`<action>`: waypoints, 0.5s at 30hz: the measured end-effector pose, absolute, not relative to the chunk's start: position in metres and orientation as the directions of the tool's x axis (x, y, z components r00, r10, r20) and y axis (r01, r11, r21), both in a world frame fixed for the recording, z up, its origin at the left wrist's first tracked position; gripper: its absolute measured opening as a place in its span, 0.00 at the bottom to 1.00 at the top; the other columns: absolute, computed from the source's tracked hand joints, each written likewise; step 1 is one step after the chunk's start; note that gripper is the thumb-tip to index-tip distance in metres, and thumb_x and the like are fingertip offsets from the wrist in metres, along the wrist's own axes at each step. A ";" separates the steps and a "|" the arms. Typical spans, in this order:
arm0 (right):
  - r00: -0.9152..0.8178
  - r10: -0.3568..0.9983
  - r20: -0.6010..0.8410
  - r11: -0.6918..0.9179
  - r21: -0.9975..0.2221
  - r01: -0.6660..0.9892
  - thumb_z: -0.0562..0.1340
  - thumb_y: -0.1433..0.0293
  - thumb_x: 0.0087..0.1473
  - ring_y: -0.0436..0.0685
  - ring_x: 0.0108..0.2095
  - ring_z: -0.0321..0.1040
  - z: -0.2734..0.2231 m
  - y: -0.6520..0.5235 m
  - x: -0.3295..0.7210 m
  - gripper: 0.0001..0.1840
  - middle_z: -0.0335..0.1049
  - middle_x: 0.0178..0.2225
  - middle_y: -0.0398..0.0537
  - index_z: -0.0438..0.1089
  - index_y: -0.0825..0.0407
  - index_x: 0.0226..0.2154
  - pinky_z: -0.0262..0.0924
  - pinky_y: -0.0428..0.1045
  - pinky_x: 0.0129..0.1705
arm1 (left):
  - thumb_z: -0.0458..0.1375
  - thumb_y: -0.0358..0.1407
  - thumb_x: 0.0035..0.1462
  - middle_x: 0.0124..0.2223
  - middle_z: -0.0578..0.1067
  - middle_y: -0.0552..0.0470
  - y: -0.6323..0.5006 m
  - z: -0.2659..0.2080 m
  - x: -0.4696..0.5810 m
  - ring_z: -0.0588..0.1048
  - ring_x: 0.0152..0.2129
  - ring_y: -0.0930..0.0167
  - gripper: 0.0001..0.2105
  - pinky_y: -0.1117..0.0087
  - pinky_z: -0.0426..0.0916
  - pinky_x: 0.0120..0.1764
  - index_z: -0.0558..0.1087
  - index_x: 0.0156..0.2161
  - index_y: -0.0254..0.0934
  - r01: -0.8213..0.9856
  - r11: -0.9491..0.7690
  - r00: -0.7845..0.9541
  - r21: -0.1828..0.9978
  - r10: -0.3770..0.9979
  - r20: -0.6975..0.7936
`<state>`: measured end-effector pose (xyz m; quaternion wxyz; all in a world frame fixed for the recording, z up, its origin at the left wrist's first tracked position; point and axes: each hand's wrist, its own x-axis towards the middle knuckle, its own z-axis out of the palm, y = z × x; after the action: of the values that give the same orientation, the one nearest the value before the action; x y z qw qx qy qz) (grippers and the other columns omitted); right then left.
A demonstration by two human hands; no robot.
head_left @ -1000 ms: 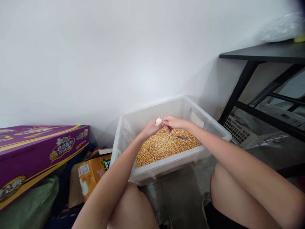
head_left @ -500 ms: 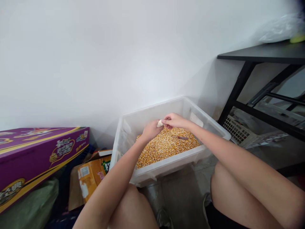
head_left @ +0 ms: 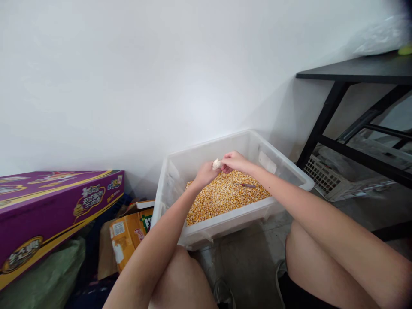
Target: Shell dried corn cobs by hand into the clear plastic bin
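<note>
My left hand (head_left: 207, 173) is closed around a pale, whitish piece that looks like a corn cob (head_left: 216, 164), its end poking out above the fingers. Right beside that end, my right hand (head_left: 234, 162) has its thumb and fingertips pinched together. Whether a kernel is between them is too small to tell. Both hands are over a translucent white plastic bin (head_left: 222, 218) holding loose yellow corn kernels (head_left: 222, 198). On the kernels lies a thin tool with a reddish handle (head_left: 248, 185), partly buried.
On the left are a purple printed carton (head_left: 64, 206), an opened orange cardboard box (head_left: 127, 234) and a green bag (head_left: 48, 274). A black metal-framed table (head_left: 354, 71) stands at the right, with a white plastic basket (head_left: 323, 178) beneath. A white wall rises behind the bin.
The cob's end has tipped up and shows rounder toward me. My right fingertips have shifted slightly at its side. The whole view has moved a little.
</note>
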<state>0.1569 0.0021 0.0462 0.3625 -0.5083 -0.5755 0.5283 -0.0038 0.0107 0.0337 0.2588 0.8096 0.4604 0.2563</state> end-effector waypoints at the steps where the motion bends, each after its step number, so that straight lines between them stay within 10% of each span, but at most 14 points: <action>1: -0.217 0.971 -0.102 -0.035 -0.956 0.293 0.58 0.75 0.46 0.52 0.25 0.70 0.045 0.004 0.160 0.04 0.72 0.24 0.48 0.68 0.56 0.25 0.67 0.47 0.29 | 0.56 0.36 0.47 0.22 0.68 0.56 0.012 0.034 -0.004 0.66 0.19 0.75 0.05 0.75 0.58 0.23 0.67 0.28 0.35 0.551 -0.364 0.405 0.751 0.904 0.141; 6: -0.219 0.976 -0.013 0.146 -0.708 0.691 0.61 0.77 0.41 0.56 0.35 0.69 0.037 0.014 0.178 0.11 0.74 0.32 0.49 0.74 0.53 0.31 0.63 0.47 0.37 | 0.55 0.41 0.46 0.19 0.61 0.58 0.018 0.046 -0.015 0.61 0.13 0.77 0.10 0.74 0.58 0.17 0.61 0.28 0.37 -0.063 0.191 0.246 0.980 0.954 -0.170; 15: -0.533 0.805 -0.259 -0.121 -0.952 0.280 0.60 0.63 0.52 0.52 0.33 0.70 0.058 -0.013 0.150 0.16 0.70 0.40 0.52 0.67 0.52 0.43 0.67 0.46 0.31 | 0.53 0.41 0.44 0.25 0.69 0.51 0.014 0.065 -0.019 0.71 0.23 0.69 0.09 0.66 0.68 0.29 0.63 0.28 0.36 -0.485 0.232 0.307 0.843 0.948 -0.085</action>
<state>0.1495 -0.0134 0.0578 0.2147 -0.4326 -0.6272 0.6111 -0.0193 0.0136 0.0646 0.7194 0.3688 0.3140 0.4978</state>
